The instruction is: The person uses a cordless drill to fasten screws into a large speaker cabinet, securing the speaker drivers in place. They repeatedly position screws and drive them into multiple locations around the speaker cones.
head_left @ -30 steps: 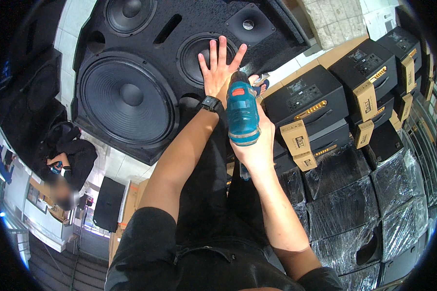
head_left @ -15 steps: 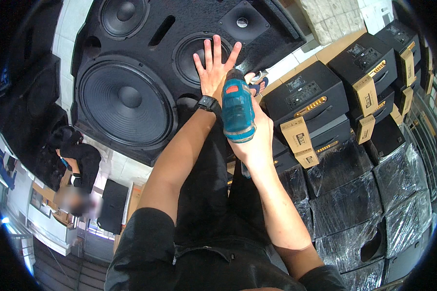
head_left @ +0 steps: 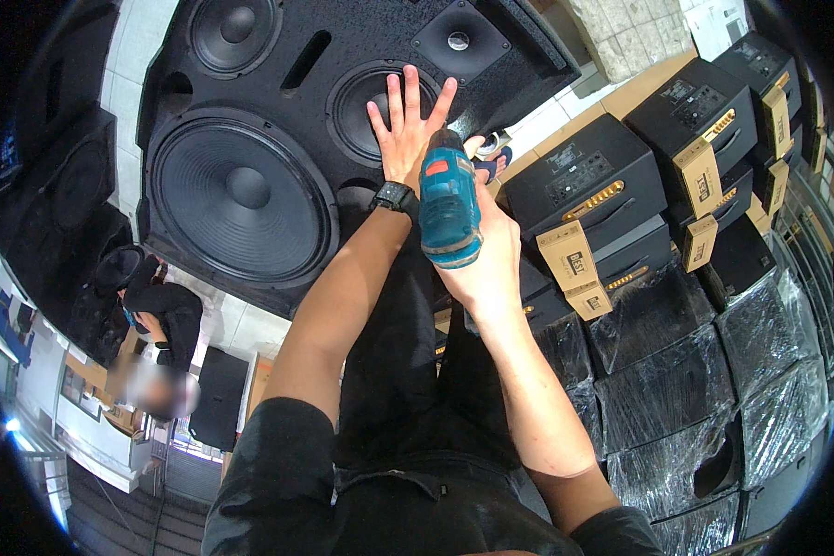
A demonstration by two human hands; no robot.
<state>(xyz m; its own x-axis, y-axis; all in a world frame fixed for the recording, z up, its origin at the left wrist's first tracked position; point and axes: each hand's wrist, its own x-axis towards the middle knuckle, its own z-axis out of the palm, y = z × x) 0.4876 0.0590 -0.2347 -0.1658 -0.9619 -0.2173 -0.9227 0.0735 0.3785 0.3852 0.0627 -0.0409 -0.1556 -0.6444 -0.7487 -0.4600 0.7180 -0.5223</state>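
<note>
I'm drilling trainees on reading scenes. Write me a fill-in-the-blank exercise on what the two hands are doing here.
1. The left hand lies flat with its fingers spread on the black ____ cabinet.
2. The right hand grips a cordless drill whose body is ____ in colour.
3. On the left wrist sits a black ____.
4. Beside the right arm stand stacked black ____ with tan labels.

Missing words: speaker; teal; watch; boxes

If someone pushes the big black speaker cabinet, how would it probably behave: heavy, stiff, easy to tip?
The speaker cabinet is probably heavy: it carries several drivers, including a large woofer. It looks rigid, since the left hand presses flat on it without visible flex. The right hand holds a teal drill.
</note>
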